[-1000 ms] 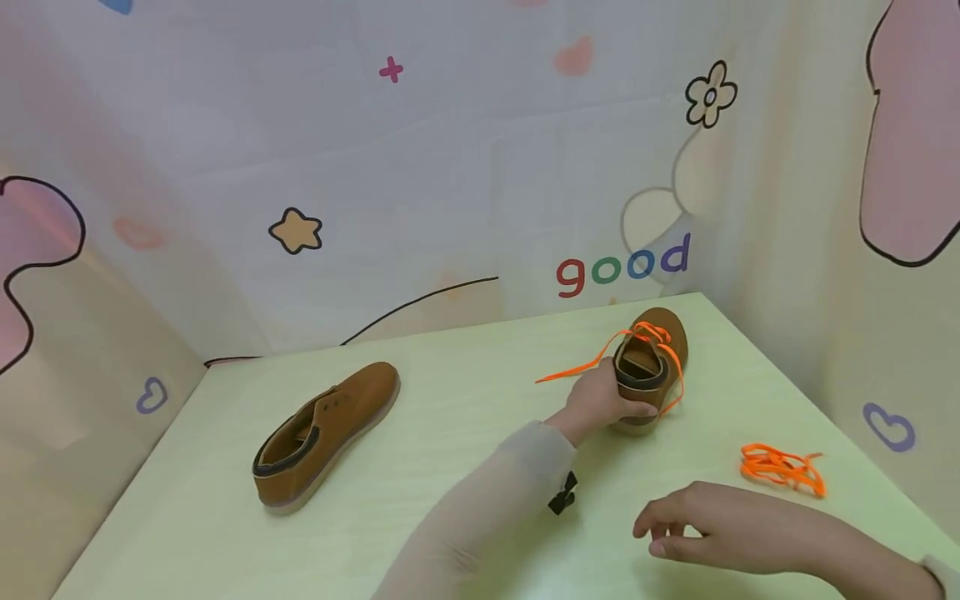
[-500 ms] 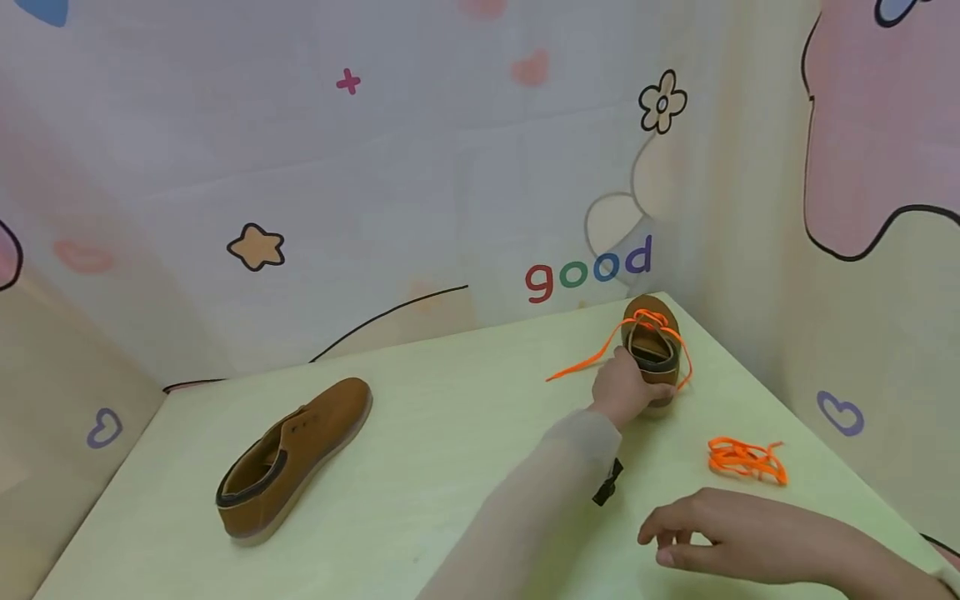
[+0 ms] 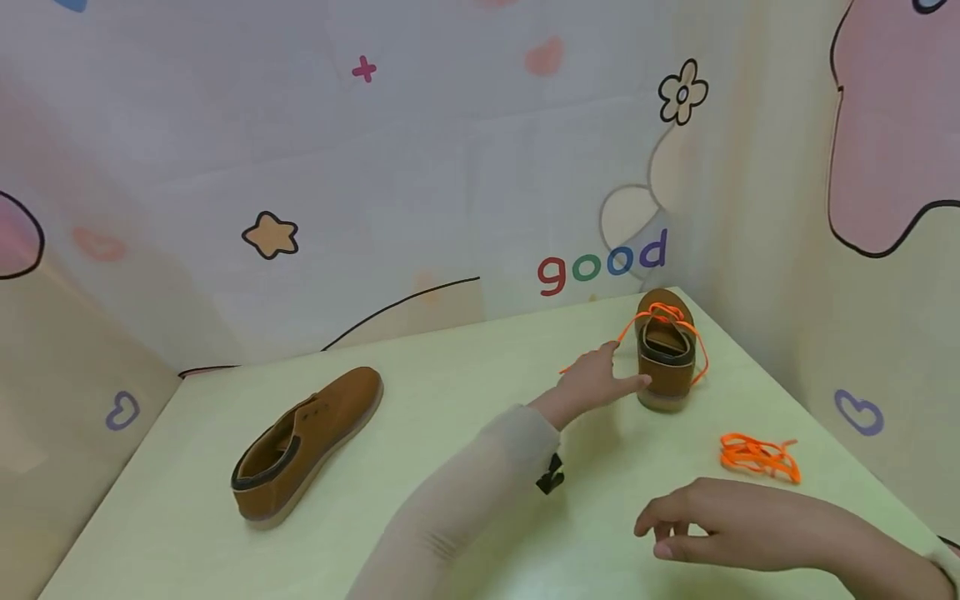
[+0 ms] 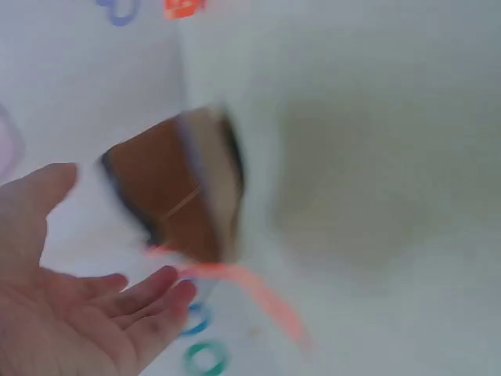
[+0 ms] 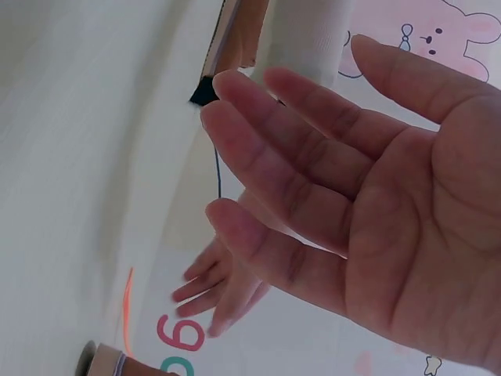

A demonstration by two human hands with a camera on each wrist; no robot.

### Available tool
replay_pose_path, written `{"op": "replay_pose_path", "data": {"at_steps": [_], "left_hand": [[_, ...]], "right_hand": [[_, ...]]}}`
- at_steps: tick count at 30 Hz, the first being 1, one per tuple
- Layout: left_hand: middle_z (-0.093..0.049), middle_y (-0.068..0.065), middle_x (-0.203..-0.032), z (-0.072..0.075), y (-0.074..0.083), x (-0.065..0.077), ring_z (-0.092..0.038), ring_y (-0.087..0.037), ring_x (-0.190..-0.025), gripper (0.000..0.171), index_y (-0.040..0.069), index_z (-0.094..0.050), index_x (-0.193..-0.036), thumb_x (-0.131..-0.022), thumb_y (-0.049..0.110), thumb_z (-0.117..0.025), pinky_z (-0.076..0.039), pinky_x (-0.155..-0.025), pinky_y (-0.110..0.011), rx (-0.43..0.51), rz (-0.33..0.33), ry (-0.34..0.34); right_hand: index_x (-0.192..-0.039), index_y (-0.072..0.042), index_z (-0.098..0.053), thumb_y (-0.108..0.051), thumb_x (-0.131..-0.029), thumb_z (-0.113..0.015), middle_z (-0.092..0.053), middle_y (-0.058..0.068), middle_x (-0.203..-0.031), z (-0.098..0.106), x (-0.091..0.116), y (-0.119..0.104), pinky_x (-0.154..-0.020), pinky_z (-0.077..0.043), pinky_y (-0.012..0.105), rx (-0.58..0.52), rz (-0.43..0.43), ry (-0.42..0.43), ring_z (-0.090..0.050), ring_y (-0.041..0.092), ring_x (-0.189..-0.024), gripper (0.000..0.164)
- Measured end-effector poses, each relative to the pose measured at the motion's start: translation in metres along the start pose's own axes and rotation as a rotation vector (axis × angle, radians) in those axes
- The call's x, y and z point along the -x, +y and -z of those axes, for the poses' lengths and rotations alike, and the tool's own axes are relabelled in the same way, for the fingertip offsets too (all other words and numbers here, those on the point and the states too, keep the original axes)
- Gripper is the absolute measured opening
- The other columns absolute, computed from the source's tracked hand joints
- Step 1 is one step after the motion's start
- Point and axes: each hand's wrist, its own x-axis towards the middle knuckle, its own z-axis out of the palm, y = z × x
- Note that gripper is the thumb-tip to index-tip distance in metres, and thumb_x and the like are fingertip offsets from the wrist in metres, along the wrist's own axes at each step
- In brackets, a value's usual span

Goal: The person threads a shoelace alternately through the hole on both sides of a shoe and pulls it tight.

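A brown lace-up shoe (image 3: 666, 379) stands at the back right of the table, toe toward the wall, with an orange shoelace (image 3: 665, 313) threaded in it and trailing on both sides. Just left of its heel is my left hand (image 3: 588, 380), its thumb and fingers spread and holding nothing. In the left wrist view, the shoe's heel (image 4: 168, 188) shows blurred beyond the fingers. Nearer the front right, my right hand (image 3: 720, 527) hovers with loosely bent fingers and holds nothing. A bundle of orange shoelace (image 3: 759, 457) lies beyond it.
The other brown shoe (image 3: 307, 442), with bare eyelets, stands on the left of the pale green table (image 3: 450, 417). A printed cloth wall (image 3: 420, 183) rises along the table's back and sides.
My left hand held the shoe's heel and moved it farther back and slightly right. Now it has let go and drawn off to the left. My right hand has barely moved.
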Motion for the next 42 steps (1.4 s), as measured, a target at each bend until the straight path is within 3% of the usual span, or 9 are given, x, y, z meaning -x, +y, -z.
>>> {"op": "replay_pose_path", "data": {"at_steps": [4,9,15,19,22,25,30,36,42], "left_hand": [[-0.051,-0.009,-0.157,0.049,-0.029,0.044,-0.052,-0.023,-0.143,0.075,0.011,-0.031,-0.161,-0.100,0.043,-0.064,-0.042,-0.119,-0.035,-0.063,-0.088,-0.046],[-0.040,-0.013,-0.164,0.108,-0.079,0.115,-0.040,-0.031,-0.152,0.076,0.008,-0.028,-0.162,-0.101,0.035,-0.065,-0.033,-0.125,-0.047,-0.058,-0.125,-0.001],[-0.031,-0.021,-0.167,0.158,-0.144,0.194,-0.029,-0.043,-0.154,0.081,0.003,-0.025,-0.162,-0.100,0.033,-0.067,-0.030,-0.122,-0.061,-0.118,-0.011,0.115],[-0.029,-0.026,-0.165,0.174,-0.185,0.239,-0.025,-0.050,-0.152,0.086,0.001,-0.023,-0.161,-0.098,0.038,-0.068,-0.031,-0.117,-0.069,-0.142,0.095,0.221],[-0.028,-0.031,-0.163,0.180,-0.214,0.264,-0.026,-0.055,-0.148,0.092,-0.001,-0.021,-0.161,-0.096,0.042,-0.070,-0.033,-0.113,-0.073,-0.137,0.183,0.292],[-0.025,-0.038,-0.160,0.185,-0.238,0.279,-0.028,-0.061,-0.144,0.100,-0.006,-0.018,-0.160,-0.094,0.047,-0.072,-0.034,-0.109,-0.075,-0.140,0.273,0.323],[-0.026,-0.041,-0.159,0.187,-0.266,0.288,-0.031,-0.062,-0.142,0.107,-0.009,-0.016,-0.159,-0.091,0.051,-0.073,-0.037,-0.109,-0.072,-0.080,0.400,0.266],[-0.034,-0.042,-0.155,0.184,-0.281,0.282,-0.042,-0.061,-0.137,0.107,-0.007,-0.018,-0.158,-0.088,0.052,-0.075,-0.044,-0.105,-0.067,-0.061,0.445,0.236],[-0.039,-0.042,-0.151,0.184,-0.286,0.280,-0.044,-0.060,-0.135,0.101,-0.009,-0.024,-0.155,-0.087,0.042,-0.079,-0.045,-0.104,-0.066,-0.073,0.459,0.257]], "right_hand": [[-0.118,-0.024,-0.071,-0.036,-0.103,-0.061,-0.067,-0.025,-0.096,0.001,-0.008,-0.003,-0.066,-0.049,0.023,0.000,-0.001,-0.019,-0.054,-0.011,-0.084,0.022],[-0.119,-0.023,-0.071,-0.036,-0.103,-0.060,-0.068,-0.025,-0.098,0.005,-0.022,-0.004,-0.068,-0.050,0.023,-0.003,0.035,-0.048,-0.056,-0.010,-0.087,0.023],[-0.120,-0.021,-0.070,-0.036,-0.104,-0.059,-0.066,-0.025,-0.099,0.006,-0.038,-0.007,-0.073,-0.052,0.024,-0.041,0.058,-0.091,-0.055,-0.010,-0.089,0.024],[-0.119,-0.019,-0.070,-0.033,-0.104,-0.060,-0.065,-0.024,-0.097,0.002,-0.048,-0.008,-0.075,-0.052,0.024,-0.079,0.076,-0.127,-0.054,-0.011,-0.088,0.023],[-0.118,-0.017,-0.070,-0.030,-0.104,-0.060,-0.066,-0.022,-0.095,-0.003,-0.055,-0.010,-0.073,-0.051,0.023,-0.077,0.103,-0.150,-0.054,-0.011,-0.085,0.022],[-0.116,-0.016,-0.071,-0.028,-0.104,-0.060,-0.067,-0.020,-0.093,-0.007,-0.064,-0.012,-0.073,-0.050,0.021,-0.072,0.125,-0.179,-0.053,-0.011,-0.083,0.020],[-0.115,-0.016,-0.071,-0.027,-0.103,-0.060,-0.068,-0.019,-0.092,-0.010,-0.076,-0.015,-0.073,-0.049,0.019,-0.065,0.120,-0.222,-0.052,-0.011,-0.081,0.019],[-0.114,-0.017,-0.071,-0.027,-0.103,-0.060,-0.068,-0.017,-0.089,-0.010,-0.090,-0.016,-0.071,-0.047,0.017,-0.035,0.154,-0.213,-0.050,-0.010,-0.078,0.018],[-0.110,-0.014,-0.072,-0.024,-0.104,-0.059,-0.071,-0.014,-0.089,-0.013,-0.101,-0.013,-0.073,-0.048,0.017,-0.129,0.143,-0.166,-0.052,-0.011,-0.079,0.017]]}}
